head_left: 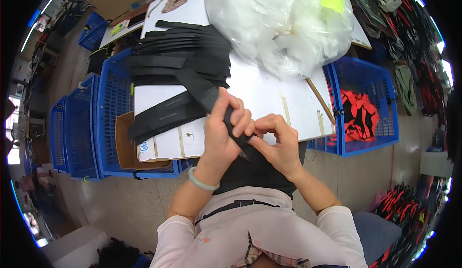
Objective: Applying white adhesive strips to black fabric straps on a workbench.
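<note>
Looking down from the head cam here; my left hand point(222, 130) is clenched around a black strap point(211, 99), fingers wrapped over it just in front of my chest; my right hand point(278, 145) is pinching the same strap lower down, thumb and fingertips closed on it, so both hands are grasping the one piece and touching each other. The strap runs up and away from my hands to a pile of black strips point(180, 51) stacked on the white table point(269, 94); a couple more strips lie flat near the table's near-left corner. There's a pale green bangle point(202, 181) on my left wrist. Behind the pile sits a big clear plastic bag point(279, 22), crumpled, with something yellow inside. Blue crates point(110, 118) stand along the left of the table, one with a cardboard box point(126, 145) in it; another blue crate point(368, 104) on the right holds red and black fabric point(356, 116).
</note>
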`<state>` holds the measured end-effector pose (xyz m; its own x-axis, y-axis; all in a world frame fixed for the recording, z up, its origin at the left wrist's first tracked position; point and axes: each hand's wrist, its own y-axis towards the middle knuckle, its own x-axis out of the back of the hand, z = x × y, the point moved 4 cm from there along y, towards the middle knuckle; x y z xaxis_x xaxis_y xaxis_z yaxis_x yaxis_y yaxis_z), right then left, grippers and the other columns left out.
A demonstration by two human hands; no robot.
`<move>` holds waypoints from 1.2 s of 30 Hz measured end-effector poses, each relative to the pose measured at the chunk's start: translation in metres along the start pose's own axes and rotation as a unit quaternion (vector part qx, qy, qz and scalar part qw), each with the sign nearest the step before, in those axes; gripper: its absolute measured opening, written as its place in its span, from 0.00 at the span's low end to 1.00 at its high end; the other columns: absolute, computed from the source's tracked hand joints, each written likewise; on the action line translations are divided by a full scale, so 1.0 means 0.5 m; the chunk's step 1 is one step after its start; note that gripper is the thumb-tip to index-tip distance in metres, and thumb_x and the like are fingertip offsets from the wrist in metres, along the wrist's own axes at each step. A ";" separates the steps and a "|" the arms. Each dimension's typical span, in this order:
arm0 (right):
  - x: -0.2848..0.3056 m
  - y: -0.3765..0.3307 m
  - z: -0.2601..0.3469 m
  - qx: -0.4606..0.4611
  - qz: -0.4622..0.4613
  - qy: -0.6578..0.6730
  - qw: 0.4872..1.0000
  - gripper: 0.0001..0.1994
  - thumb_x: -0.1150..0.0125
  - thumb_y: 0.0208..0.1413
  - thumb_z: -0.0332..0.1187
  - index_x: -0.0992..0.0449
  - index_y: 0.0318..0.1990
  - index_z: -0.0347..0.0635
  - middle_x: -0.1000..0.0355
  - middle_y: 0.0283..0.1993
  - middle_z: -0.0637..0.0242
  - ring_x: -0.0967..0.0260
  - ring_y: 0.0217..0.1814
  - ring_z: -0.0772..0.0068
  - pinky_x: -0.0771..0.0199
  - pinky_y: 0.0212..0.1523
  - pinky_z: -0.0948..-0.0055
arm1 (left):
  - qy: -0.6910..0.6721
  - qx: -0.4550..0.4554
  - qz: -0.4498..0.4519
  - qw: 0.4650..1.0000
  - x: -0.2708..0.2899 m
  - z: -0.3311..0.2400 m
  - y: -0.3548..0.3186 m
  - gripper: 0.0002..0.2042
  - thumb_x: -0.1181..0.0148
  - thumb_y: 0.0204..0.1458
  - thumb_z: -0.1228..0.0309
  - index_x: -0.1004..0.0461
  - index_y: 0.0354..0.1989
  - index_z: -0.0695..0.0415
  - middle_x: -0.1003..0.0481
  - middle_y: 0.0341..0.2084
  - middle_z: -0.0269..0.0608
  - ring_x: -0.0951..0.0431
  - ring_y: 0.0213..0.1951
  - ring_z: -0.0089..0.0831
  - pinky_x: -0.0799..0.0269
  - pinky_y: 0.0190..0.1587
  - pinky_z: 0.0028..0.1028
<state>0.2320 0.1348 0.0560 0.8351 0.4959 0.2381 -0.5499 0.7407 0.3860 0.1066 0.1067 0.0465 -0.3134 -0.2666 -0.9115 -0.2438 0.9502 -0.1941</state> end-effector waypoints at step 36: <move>0.042 -0.032 -0.033 -0.208 0.078 0.320 0.921 0.13 0.40 0.53 0.22 0.25 0.46 0.27 0.25 0.42 0.60 0.27 0.45 0.75 0.31 0.49 0.77 | 0.234 -0.127 0.133 0.955 -0.033 -0.005 -0.016 0.28 0.64 0.65 0.47 0.33 0.38 0.64 0.32 0.15 0.37 0.26 0.23 0.28 0.27 0.49 0.38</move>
<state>0.2581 0.1409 0.0398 0.6384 0.6781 -0.3641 -0.7321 0.6811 -0.0151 0.1115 0.1031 0.0638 -0.7561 -0.1210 -0.6432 -0.2944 0.9406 0.1692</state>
